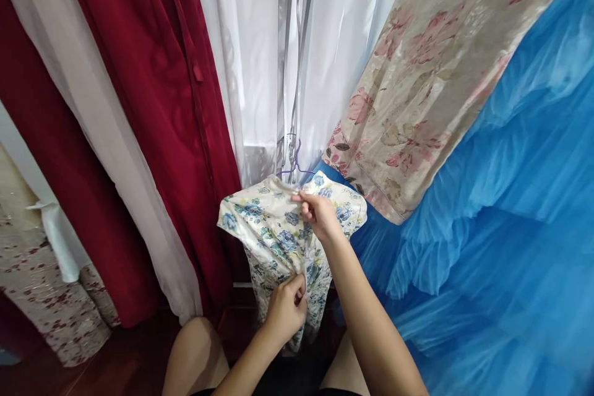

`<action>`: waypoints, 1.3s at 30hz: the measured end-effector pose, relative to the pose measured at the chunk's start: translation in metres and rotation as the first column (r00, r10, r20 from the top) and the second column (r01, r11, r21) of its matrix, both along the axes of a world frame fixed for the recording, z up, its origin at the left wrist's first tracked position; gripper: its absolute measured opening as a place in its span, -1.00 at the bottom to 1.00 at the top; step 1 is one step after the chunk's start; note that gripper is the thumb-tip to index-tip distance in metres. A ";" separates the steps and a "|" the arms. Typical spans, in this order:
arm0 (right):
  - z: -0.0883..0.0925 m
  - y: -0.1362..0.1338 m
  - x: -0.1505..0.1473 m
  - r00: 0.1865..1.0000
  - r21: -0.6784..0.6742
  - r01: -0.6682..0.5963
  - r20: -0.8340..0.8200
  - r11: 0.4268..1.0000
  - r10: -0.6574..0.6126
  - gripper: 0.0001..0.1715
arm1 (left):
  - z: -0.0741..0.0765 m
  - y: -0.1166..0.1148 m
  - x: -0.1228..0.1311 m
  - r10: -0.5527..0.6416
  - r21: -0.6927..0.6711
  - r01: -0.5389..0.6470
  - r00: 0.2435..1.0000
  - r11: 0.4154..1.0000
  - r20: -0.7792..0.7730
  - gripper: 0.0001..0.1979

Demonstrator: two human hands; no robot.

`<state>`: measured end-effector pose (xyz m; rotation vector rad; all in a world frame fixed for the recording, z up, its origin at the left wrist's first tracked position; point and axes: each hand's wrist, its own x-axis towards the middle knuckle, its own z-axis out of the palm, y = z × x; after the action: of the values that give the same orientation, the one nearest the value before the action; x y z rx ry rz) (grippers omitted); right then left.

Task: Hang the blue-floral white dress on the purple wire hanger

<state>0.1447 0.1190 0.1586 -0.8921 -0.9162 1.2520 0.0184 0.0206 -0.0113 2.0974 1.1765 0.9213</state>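
A small cream dress (288, 219) with blue flowers and short sleeves hangs on a thin purple hanger (297, 167), low in front of me. My left hand (286, 308) is closed on the front of the dress around its middle, along what looks like the front opening. Higher up, near the neckline, my right hand (318, 213) pinches the edge of the same dress between thumb and finger. The exact bit of fabric or fastening in each pinch is too small to make out.
Red cloth (139, 105) hangs at the left beside pale drapes. Behind the hanger are white curtains (260, 62) and metal poles (297, 25). A beige floral garment (417, 80) and layered blue tulle (505, 272) fill the right. My knee (197, 346) is at lower left.
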 end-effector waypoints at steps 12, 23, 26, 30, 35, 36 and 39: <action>-0.002 -0.027 0.000 0.994 0.114 -0.041 0.103 0.993 0.029 -0.61 | 0.040 0.028 -0.038 -0.006 0.013 0.003 0.976 1.000 0.219 -0.88; -0.009 -0.020 0.005 0.972 0.200 -0.061 0.236 0.978 0.013 -0.62 | 0.187 0.095 -0.015 -0.056 0.490 -0.008 0.992 0.872 0.116 -0.84; -0.031 -0.004 0.001 0.957 0.197 -0.031 0.288 0.980 -0.028 -0.60 | 0.194 0.104 -0.016 0.020 0.518 -0.135 0.975 0.845 0.221 -0.81; -0.066 -0.004 -0.001 0.954 0.136 -0.058 0.300 0.989 0.015 -0.59 | 0.198 0.136 -0.050 0.129 0.434 -0.387 0.848 0.814 0.513 -0.78; -0.076 -0.022 0.002 0.954 0.099 -0.137 0.279 0.986 0.105 -0.60 | 0.165 0.190 -0.099 0.333 -0.231 -0.319 0.315 0.919 0.889 -0.80; -0.076 -0.024 0.002 0.954 0.093 -0.153 0.272 0.984 0.123 -0.60 | 0.153 0.195 -0.103 0.394 -0.341 -0.248 0.213 0.907 0.894 -0.77; -0.081 -0.025 0.000 0.967 0.051 -0.146 0.220 0.988 0.131 -0.60 | 0.113 0.197 -0.100 0.483 -0.466 -0.149 0.109 0.872 0.869 -0.73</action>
<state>0.1447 0.0939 0.0780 -0.9366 -1.2048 1.2514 -0.0814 0.2177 0.1016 0.5404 0.8641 1.7997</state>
